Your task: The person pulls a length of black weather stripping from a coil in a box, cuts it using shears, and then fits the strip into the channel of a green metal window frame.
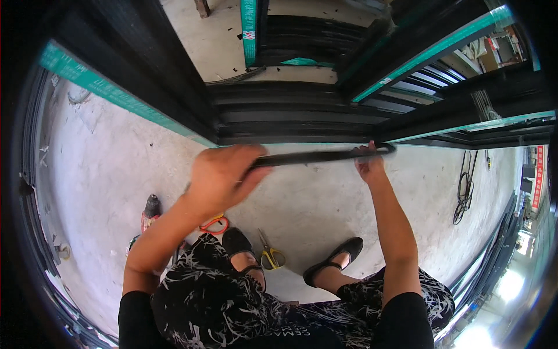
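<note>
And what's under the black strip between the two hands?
Below the black strip, pale gray floor shows. The patch directly behind the strip is covered, and the left hand hides more of the floor.

The black strip (314,157) is looking matt and smooth, like rubber or plastic. The dark frame (296,109) is showing a satin, metal-like finish, smooth green film (116,90) lining its edges. Off its lower edge, the floor (325,195) is looking like scuffed concrete
</note>
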